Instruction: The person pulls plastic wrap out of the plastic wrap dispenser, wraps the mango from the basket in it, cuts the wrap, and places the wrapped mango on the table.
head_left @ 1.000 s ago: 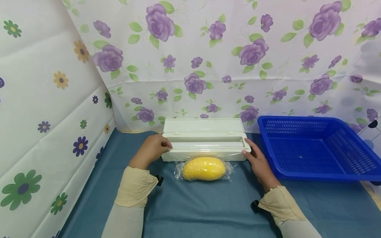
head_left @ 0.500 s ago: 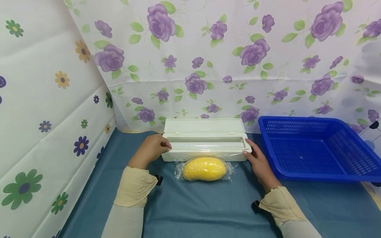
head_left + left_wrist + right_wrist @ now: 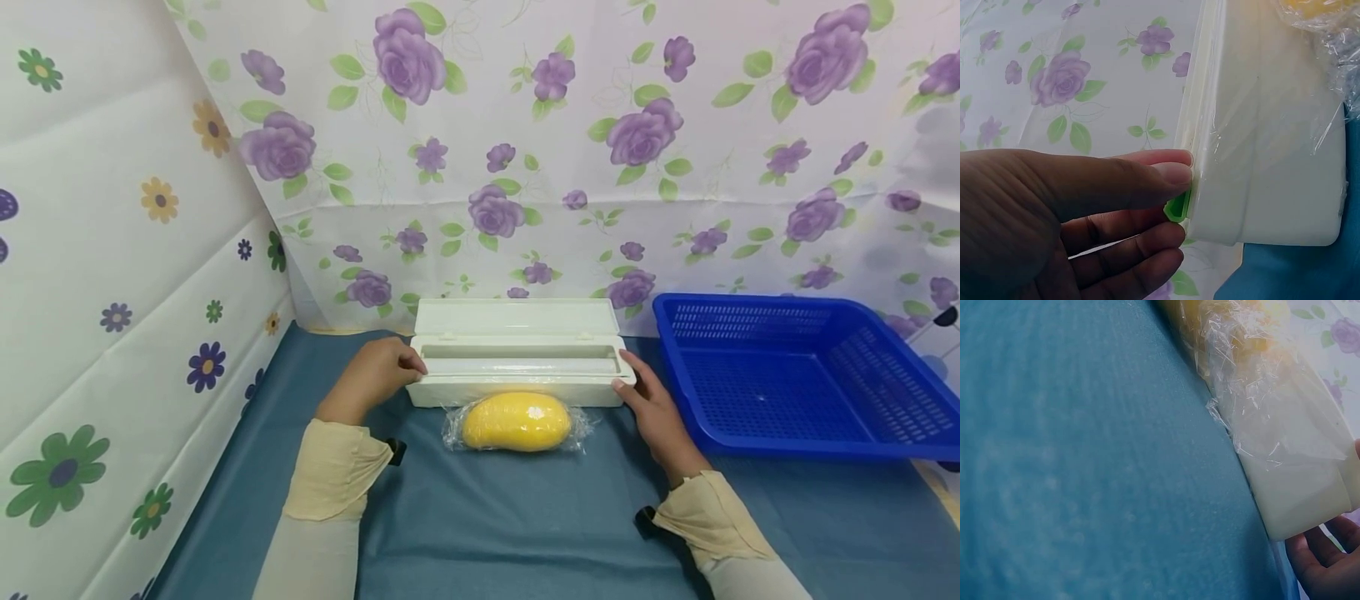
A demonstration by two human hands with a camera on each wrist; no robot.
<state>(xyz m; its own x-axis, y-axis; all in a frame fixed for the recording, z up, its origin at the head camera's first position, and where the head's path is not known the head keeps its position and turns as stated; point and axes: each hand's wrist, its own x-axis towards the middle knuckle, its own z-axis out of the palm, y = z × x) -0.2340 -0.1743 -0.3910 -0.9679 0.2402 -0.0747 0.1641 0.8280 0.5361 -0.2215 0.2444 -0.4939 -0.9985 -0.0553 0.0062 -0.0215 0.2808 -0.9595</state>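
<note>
A white cling film dispenser (image 3: 525,392) stands with its lid (image 3: 517,317) raised and a roll of film (image 3: 525,365) inside. At its left end my left hand (image 3: 375,377) pinches a small green slide cutter (image 3: 1177,207) between thumb and fingers, on the box's edge. My right hand (image 3: 656,408) grips the right end, thumb at the front corner, fingers around the end face. Directly in front lies a yellow mango (image 3: 517,422) wrapped in clear film (image 3: 1260,412). That film runs from the mango up over the dispenser's front.
A blue plastic basket (image 3: 750,446) stands to the right, close by my right hand. Blue cloth (image 3: 510,525) covers the table. Floral sheets (image 3: 495,167) hang behind and along the left side.
My left fingers have shifted slightly left at the dispenser's end. The mango has moved up slightly toward the box. My right hand keeps its place.
</note>
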